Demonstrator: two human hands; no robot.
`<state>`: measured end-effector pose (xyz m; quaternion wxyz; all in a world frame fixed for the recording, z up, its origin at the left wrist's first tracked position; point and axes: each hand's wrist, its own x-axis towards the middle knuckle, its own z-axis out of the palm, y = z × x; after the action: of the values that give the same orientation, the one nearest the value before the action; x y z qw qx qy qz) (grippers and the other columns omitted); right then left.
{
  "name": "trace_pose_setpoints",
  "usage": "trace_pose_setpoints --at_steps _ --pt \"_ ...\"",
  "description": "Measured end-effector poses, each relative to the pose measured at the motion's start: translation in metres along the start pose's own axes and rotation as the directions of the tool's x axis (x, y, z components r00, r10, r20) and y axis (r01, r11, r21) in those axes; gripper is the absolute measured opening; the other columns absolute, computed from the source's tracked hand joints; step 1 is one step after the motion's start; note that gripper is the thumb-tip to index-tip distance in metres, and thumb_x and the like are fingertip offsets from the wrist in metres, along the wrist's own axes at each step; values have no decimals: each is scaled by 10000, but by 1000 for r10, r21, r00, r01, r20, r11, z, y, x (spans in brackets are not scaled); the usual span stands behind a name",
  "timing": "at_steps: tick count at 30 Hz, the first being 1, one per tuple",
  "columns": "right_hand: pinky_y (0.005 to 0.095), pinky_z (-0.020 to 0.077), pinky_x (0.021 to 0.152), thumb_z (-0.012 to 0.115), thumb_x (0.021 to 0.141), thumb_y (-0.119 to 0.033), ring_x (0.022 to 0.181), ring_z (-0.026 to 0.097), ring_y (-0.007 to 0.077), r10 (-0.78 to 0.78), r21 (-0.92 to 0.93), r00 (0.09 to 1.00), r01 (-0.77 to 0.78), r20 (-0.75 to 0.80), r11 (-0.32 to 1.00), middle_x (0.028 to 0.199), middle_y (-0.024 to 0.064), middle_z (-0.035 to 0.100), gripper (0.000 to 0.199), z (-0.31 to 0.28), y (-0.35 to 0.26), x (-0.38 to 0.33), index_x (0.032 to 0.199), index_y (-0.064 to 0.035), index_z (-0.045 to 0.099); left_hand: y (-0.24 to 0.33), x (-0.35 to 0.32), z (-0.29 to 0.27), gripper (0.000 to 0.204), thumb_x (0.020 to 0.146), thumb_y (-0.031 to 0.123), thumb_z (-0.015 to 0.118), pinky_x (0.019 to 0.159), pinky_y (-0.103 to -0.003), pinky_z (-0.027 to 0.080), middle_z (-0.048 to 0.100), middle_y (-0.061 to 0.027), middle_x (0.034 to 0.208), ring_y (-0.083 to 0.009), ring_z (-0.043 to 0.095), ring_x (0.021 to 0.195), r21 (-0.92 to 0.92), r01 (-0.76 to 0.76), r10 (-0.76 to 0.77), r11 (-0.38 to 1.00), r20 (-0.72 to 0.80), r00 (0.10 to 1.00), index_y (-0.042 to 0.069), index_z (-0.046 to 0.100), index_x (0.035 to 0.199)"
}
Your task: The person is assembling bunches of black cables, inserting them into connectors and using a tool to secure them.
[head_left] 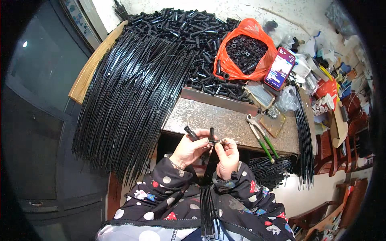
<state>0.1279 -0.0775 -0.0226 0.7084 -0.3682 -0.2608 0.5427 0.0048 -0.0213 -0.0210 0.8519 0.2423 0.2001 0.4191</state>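
Note:
Just off the table's front edge, my left hand is closed around a black plastic tube with a flared end, which sticks up past its fingers. A second black tube stands upright between my two hands; which hand bears it I cannot tell. My right hand pinches several thin metal pins that lie crosswise toward the left fingertips. Their exact shape is too small to make out. Across my lap lies a bundle of thin black rods.
Long black rods overhang the table at left. Behind a metal strip lie heaped black tubes. A red bag of small black parts, a phone, a pin box and green-handled pincers are at right.

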Motion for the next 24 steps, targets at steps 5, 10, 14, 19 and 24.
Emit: trace_pose_setpoints --at_steps 5,10,14,19,24 --pt "211 419 693 580 810 -15 739 515 96 -18 -37 1000 17 -23 999 843 36 541 182 -1 -2 1 953 -16 467 0 -2 -1 222 782 31 584 768 -278 459 600 -100 960 -169 574 860 27 13 -13 1000 -2 1000 -6 563 1000" --pt "209 416 687 579 811 -16 736 512 93 -34 -48 999 33 -33 998 838 35 542 181 1 -1 1 953 -16 468 2 -4 6 203 785 26 580 752 -272 462 600 -107 957 -159 575 841 126 3 0 992 -19 1000 -2 566 986" --pt "206 413 689 578 811 -14 732 510 92 0 -39 1000 -1 -32 999 838 31 542 177 -2 -1 0 950 -18 469 -1 -1 2 205 785 28 581 743 -275 462 600 -100 952 -159 574 826 40 -22 24 999 -36 999 -2 567 988" --pt "209 418 691 579 810 -15 731 512 96 -26 -57 999 24 -42 998 842 30 538 181 0 -3 1 951 -20 465 -4 -2 -6 211 799 -10 559 777 -282 473 601 -108 965 -176 586 852 -13 18 -18 1000 28 999 -2 561 1010" --pt "216 424 689 581 809 -17 730 516 103 -44 -67 998 41 -45 997 844 36 534 190 0 -3 1 956 -18 461 -3 -1 3 221 797 -5 565 786 -282 475 600 -102 962 -175 585 865 39 -6 6 999 12 1000 1 555 1018"
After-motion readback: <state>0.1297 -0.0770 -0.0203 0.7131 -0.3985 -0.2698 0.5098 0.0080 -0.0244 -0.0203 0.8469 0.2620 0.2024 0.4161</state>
